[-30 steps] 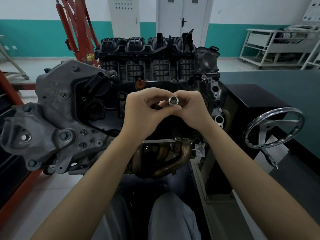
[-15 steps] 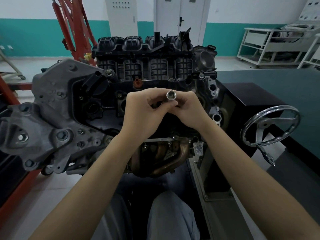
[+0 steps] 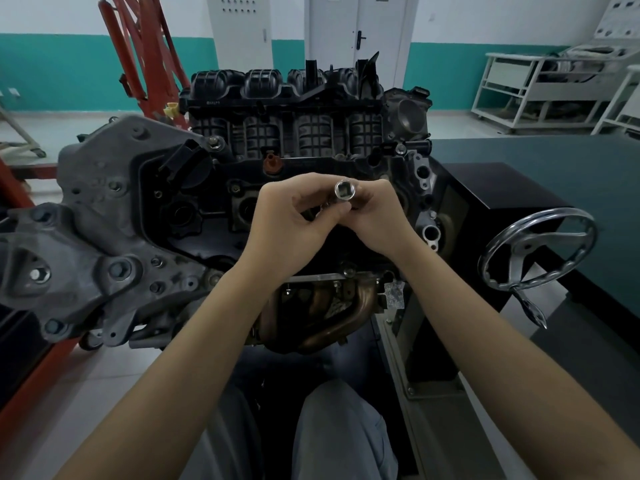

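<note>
A shiny metal socket with a square drive hole faces me, held up in front of a car engine on a stand. My left hand pinches the socket from the left with curled fingers. My right hand grips it from the right, fingers wrapped round its body. The lower part of the socket is hidden between my fingers. Both hands hover above the black valve cover, just above the brown exhaust manifold.
A chrome handwheel sticks out at the right of the stand, beside a dark green table. A red engine hoist stands at the back left. A grey bracket juts out left. My knees are below.
Both hands with the socket have risen slightly in the view and the socket has turned, its square hole now facing me. The engine looks the same.
</note>
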`<state>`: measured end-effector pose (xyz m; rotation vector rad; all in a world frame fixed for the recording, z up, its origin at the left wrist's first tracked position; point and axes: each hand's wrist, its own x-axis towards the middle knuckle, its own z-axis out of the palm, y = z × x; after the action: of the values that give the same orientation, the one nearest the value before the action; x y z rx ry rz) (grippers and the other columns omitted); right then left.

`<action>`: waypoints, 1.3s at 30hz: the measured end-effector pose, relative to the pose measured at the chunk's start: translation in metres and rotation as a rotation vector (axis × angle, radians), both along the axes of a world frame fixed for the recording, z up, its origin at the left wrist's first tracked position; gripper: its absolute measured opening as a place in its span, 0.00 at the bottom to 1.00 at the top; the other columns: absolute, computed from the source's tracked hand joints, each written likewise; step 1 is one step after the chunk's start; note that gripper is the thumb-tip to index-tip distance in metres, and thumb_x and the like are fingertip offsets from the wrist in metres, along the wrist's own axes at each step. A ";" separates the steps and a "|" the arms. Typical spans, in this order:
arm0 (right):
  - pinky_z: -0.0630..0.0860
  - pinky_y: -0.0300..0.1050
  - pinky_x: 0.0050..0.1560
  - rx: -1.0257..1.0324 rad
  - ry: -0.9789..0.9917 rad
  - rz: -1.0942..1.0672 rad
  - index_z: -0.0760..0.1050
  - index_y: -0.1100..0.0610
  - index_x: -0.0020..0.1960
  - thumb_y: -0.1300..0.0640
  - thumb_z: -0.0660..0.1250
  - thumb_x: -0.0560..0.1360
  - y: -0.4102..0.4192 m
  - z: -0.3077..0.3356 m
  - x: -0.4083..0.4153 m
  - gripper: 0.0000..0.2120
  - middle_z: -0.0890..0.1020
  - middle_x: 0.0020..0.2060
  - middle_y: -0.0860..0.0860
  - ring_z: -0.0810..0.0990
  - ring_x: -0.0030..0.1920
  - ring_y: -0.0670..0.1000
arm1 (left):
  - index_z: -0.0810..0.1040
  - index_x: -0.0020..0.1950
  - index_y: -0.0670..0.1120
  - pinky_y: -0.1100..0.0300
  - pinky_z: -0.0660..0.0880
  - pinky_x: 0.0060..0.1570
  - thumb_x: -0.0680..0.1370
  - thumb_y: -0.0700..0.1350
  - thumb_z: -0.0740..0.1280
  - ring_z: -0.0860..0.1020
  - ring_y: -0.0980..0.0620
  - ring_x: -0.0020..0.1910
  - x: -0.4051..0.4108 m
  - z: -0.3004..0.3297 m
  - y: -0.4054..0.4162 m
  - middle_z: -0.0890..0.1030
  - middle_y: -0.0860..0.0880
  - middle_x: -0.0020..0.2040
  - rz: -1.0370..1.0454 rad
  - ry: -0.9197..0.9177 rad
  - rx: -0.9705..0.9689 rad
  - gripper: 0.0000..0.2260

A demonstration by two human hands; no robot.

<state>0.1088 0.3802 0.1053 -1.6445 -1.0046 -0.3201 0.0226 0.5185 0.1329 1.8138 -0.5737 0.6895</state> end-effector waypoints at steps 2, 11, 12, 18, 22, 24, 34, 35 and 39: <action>0.78 0.38 0.48 0.017 0.009 -0.040 0.81 0.58 0.49 0.69 0.73 0.69 0.000 0.000 0.001 0.11 0.85 0.41 0.44 0.84 0.45 0.43 | 0.83 0.50 0.44 0.55 0.79 0.52 0.70 0.34 0.75 0.83 0.54 0.48 -0.001 0.001 -0.001 0.84 0.49 0.46 0.065 -0.027 0.014 0.11; 0.74 0.30 0.46 -0.005 0.035 0.002 0.78 0.49 0.47 0.62 0.70 0.71 0.001 0.004 -0.006 0.09 0.83 0.39 0.35 0.82 0.44 0.37 | 0.81 0.54 0.40 0.50 0.79 0.56 0.72 0.28 0.70 0.83 0.49 0.51 -0.001 0.002 0.000 0.84 0.44 0.48 -0.074 0.003 -0.018 0.13; 0.75 0.32 0.46 0.013 0.037 -0.017 0.79 0.50 0.46 0.65 0.72 0.70 0.001 0.003 -0.004 0.11 0.84 0.38 0.38 0.82 0.43 0.39 | 0.81 0.53 0.41 0.52 0.79 0.55 0.71 0.29 0.71 0.83 0.51 0.51 -0.002 0.003 0.000 0.84 0.45 0.48 -0.055 -0.003 -0.013 0.13; 0.75 0.32 0.49 0.028 -0.003 0.018 0.80 0.51 0.49 0.63 0.71 0.71 0.003 0.005 -0.007 0.09 0.83 0.43 0.36 0.82 0.47 0.39 | 0.82 0.48 0.49 0.63 0.78 0.49 0.70 0.35 0.75 0.82 0.59 0.46 -0.003 0.003 -0.003 0.83 0.56 0.43 0.113 -0.071 -0.024 0.12; 0.73 0.27 0.46 -0.013 0.018 0.045 0.80 0.40 0.45 0.63 0.67 0.72 0.004 0.008 -0.012 0.16 0.81 0.40 0.31 0.80 0.44 0.33 | 0.81 0.53 0.41 0.51 0.79 0.55 0.71 0.29 0.71 0.83 0.49 0.51 -0.001 0.003 0.000 0.84 0.44 0.48 -0.065 -0.017 -0.072 0.14; 0.74 0.29 0.45 0.014 0.016 0.003 0.81 0.42 0.43 0.66 0.71 0.70 0.002 0.005 -0.008 0.18 0.83 0.38 0.34 0.81 0.42 0.36 | 0.80 0.54 0.40 0.48 0.79 0.55 0.70 0.28 0.72 0.83 0.47 0.51 0.000 0.004 0.003 0.84 0.41 0.48 -0.110 0.006 -0.068 0.15; 0.74 0.29 0.47 -0.043 0.022 0.062 0.80 0.47 0.48 0.63 0.68 0.73 0.001 0.008 -0.009 0.11 0.82 0.42 0.32 0.81 0.46 0.35 | 0.79 0.57 0.45 0.56 0.79 0.56 0.72 0.31 0.72 0.83 0.53 0.51 -0.001 0.007 0.003 0.84 0.49 0.49 -0.068 0.034 -0.006 0.17; 0.74 0.29 0.46 -0.024 0.030 0.052 0.80 0.48 0.47 0.61 0.68 0.72 0.002 0.007 -0.009 0.09 0.82 0.41 0.32 0.81 0.45 0.35 | 0.79 0.58 0.44 0.55 0.78 0.57 0.72 0.30 0.71 0.83 0.52 0.53 -0.002 0.008 0.003 0.83 0.47 0.51 -0.087 0.042 0.014 0.17; 0.78 0.38 0.48 0.048 0.049 -0.005 0.81 0.57 0.47 0.65 0.74 0.70 0.002 0.004 -0.004 0.08 0.85 0.43 0.49 0.84 0.46 0.46 | 0.82 0.52 0.43 0.57 0.79 0.53 0.69 0.35 0.76 0.83 0.56 0.49 -0.003 0.009 0.003 0.84 0.49 0.46 0.032 -0.013 0.028 0.12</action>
<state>0.1051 0.3819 0.1096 -1.6041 -0.9491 -0.3040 0.0200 0.5216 0.1418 1.8492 -0.5672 0.7187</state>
